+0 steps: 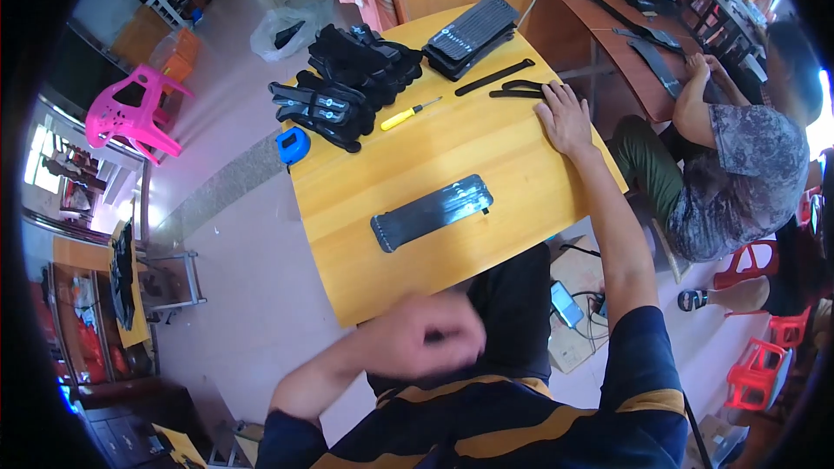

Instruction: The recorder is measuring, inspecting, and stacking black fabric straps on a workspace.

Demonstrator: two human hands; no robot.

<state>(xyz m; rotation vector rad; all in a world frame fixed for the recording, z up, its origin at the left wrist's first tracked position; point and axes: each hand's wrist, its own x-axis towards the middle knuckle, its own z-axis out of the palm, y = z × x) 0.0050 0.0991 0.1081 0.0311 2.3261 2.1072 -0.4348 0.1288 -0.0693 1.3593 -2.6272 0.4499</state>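
The yellow wooden counter (417,234) carries a long black ribbed pedal plate (432,212) lying flat at its middle, untouched. A heap of black plastic parts (347,87) crowds the far left corner, a stack of ribbed plates (472,33) the far edge. The right hand (565,117) rests flat, fingers spread, at the far right edge, touching a black curved strip (519,89). To lift it cleanly, I'd pinch one end. The left hand (430,340) is blurred off the near edge; its grip I cannot tell. A yellow screwdriver (408,113) lies between
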